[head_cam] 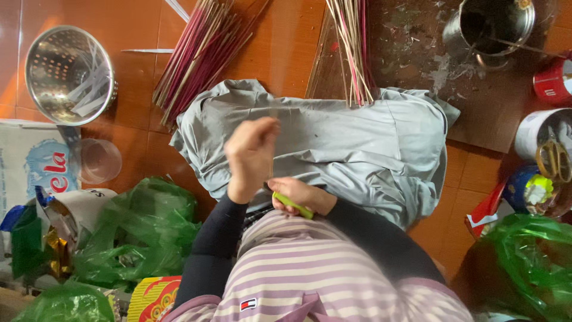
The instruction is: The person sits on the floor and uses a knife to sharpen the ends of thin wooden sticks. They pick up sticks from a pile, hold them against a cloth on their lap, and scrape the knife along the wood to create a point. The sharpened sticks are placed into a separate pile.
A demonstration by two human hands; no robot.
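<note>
Left hand: the left hand (250, 156) is up over the grey cloth (333, 149), fingers bunched together and raised; a thin stick (272, 119) shows faintly at the fingertips, too blurred to say whether it is pinched.
Right hand: the right hand (299, 195) sits low against the person's lap, curled closed on a small yellow-green tool (292, 206) that pokes out below the knuckles.
Hands together: they're close, left just above right, and whether they touch cannot be told.
Cloth: spread over the lap and onto the tiled floor (280, 53), rumpled at its left edge.
Stick bundles: one fan of red and pale sticks (199, 56) lies on the floor off the cloth's far left corner; a second bundle (353, 45) lies with its ends on the cloth's far edge.
Left side of the floor: a perforated steel bin (68, 74) holding paper strips, a clear plastic cup (98, 160) near it, and green plastic bags (140, 232) beside the person's left sleeve.
Right side of the floor: a steel pot (494, 24) on a stained board (429, 65), a white tub with scissors (554, 158), another green bag (530, 262).
</note>
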